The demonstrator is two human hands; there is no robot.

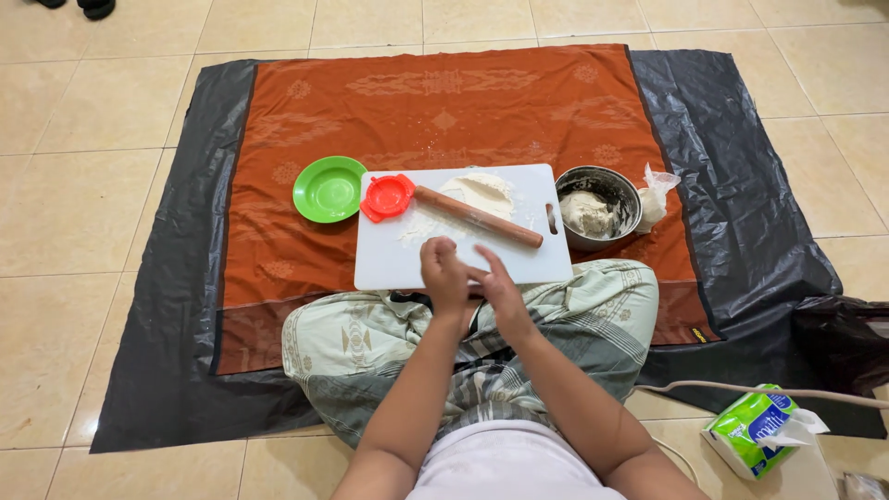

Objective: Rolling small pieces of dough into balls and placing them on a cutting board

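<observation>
My left hand (444, 273) and my right hand (501, 289) are pressed together over the near edge of a white cutting board (394, 259). The left fingers are curled and the right fingers lie against them. Anything between the palms is hidden. On the board a wooden rolling pin (477, 217) lies diagonally beside a flattened piece of dough (482, 188) and scattered flour. A red round press mould (387, 196) sits on the board's far left corner.
A green plate (329, 189) lies left of the board. To its right are a metal bowl (602, 176) holding dough (586, 215) and a small plastic bag (656, 196). All rest on an orange cloth (444, 102) over black plastic sheeting (732, 167). A tissue pack (755, 431) lies at the lower right.
</observation>
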